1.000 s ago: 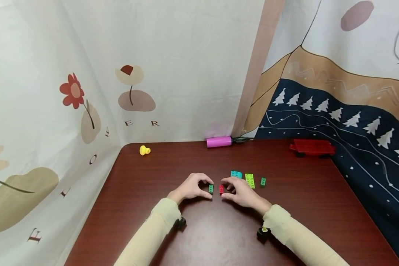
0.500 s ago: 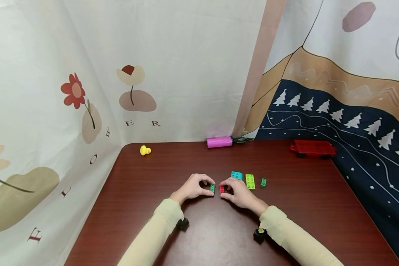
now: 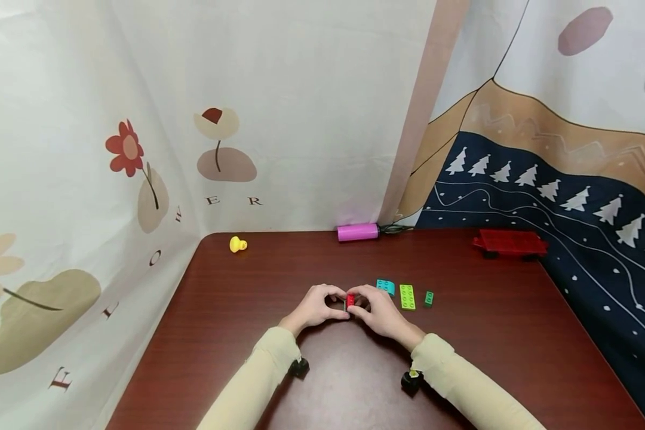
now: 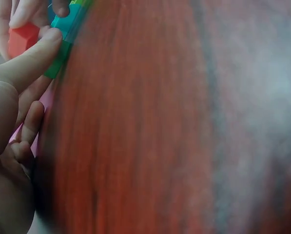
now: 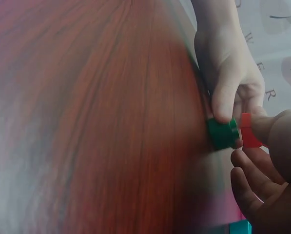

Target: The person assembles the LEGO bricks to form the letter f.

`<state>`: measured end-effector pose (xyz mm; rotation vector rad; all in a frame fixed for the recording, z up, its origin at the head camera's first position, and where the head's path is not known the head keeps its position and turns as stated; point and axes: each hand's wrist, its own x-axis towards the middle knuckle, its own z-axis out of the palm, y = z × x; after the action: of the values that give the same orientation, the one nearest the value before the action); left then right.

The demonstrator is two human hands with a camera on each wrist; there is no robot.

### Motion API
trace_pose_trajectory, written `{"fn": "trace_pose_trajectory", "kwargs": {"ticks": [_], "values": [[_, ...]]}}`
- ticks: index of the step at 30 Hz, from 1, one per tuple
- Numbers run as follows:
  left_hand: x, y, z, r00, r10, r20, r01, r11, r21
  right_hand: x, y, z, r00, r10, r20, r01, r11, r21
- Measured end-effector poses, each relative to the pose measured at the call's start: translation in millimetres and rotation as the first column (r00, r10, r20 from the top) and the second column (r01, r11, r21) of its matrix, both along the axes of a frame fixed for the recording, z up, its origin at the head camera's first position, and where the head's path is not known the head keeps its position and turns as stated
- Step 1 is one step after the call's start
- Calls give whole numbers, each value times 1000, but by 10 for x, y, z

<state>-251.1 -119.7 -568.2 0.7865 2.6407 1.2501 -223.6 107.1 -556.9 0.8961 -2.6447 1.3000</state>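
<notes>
Our left hand (image 3: 313,309) pinches a small green studded plastic block (image 5: 222,133), our right hand (image 3: 383,312) a small red studded plastic block (image 5: 252,131) just beside it, over the reddish-brown wood-grain bench (image 3: 220,310). Rightward lie a turquoise studded block (image 3: 386,286), a rectangular lime-green block (image 3: 407,297) and another green block (image 3: 429,298).
</notes>
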Motion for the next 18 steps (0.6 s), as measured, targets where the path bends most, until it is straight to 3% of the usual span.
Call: {"fn": "trace_pose_trajectory", "kwargs": {"ticks": [9,18], "values": [[13,-3,7,999,33,-20,-33,999,-8,-7,-73,1,1000,1,-30,-1,1000,-1],[16,-6,6,1000,23,-18,-23,1000,-14,-21,-62,-1,996,16,-85,-15,1000,14]]}}
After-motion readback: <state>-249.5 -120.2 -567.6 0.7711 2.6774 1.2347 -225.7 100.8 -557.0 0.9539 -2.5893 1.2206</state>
